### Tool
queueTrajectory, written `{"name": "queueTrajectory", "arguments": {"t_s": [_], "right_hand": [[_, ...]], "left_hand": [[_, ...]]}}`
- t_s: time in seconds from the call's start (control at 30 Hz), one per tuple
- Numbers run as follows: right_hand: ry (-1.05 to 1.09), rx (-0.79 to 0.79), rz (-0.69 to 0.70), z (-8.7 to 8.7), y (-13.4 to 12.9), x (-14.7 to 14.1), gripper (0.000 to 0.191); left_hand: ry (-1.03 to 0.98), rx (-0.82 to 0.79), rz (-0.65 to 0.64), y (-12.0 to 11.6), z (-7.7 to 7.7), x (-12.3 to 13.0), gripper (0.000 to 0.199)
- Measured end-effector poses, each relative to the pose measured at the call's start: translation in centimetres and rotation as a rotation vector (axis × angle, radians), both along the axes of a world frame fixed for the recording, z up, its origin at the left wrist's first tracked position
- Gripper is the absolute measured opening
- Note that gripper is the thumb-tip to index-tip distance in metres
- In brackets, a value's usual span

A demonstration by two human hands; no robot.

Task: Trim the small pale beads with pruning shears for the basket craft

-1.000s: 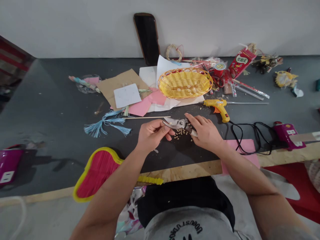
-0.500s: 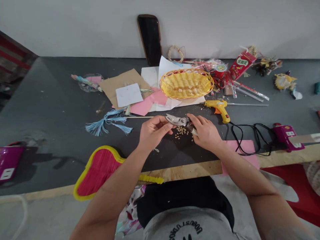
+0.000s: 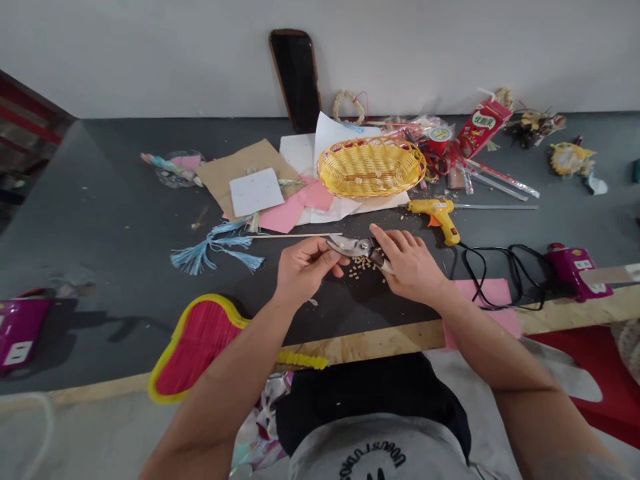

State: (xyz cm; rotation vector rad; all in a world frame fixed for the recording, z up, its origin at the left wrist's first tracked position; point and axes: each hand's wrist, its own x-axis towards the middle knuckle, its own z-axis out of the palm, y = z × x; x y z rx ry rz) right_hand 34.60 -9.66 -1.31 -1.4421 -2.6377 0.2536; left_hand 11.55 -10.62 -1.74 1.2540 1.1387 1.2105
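My right hand (image 3: 410, 263) grips the handles of a pair of metal snips (image 3: 356, 247) above the dark tabletop. My left hand (image 3: 306, 267) curls against the blades near their tip. A thin wooden stick (image 3: 295, 235) lies just beyond my left hand, its end close to the blades. Whether it touches them I cannot tell. Under the snips is a small scatter of pale crumbs (image 3: 363, 268), between my hands and close to neither palm.
A yellow hot glue gun (image 3: 437, 217) with a black cable (image 3: 505, 273) lies right of my hands. Beyond stand a yellow wicker basket (image 3: 370, 167) on papers and a blue tassel (image 3: 215, 252). A red-and-yellow fan shape (image 3: 195, 350) rests near the plywood table edge (image 3: 380, 340).
The snips have tilted, their tip dropping from above my left fingers down against them. Both hands have shifted slightly lower on the view.
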Motion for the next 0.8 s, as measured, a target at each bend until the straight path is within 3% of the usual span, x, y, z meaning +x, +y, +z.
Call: {"name": "queueTrajectory", "arguments": {"t_s": [0.13,0.3,0.57,0.8], "right_hand": [[0.031,-0.003,0.02,-0.3,0.1,0.0,0.075],[0.058,-0.009,-0.002,-0.6,0.1,-0.2,0.076],[0.028,-0.019,-0.058,-0.1,-0.6,-0.5,0.055],[0.018,-0.005,-0.058,-0.5,-0.2,-0.6,0.067]], "left_hand": [[-0.047,-0.017,-0.041,0.0,-0.1,-0.1,0.039],[-0.011,-0.001,-0.003,-0.1,0.4,0.0,0.037],[0.007,0.011,0.013,-0.3,0.9,0.2,0.041],[0.039,0.044,0.014,-0.2,0.7,0.2,0.039]]}}
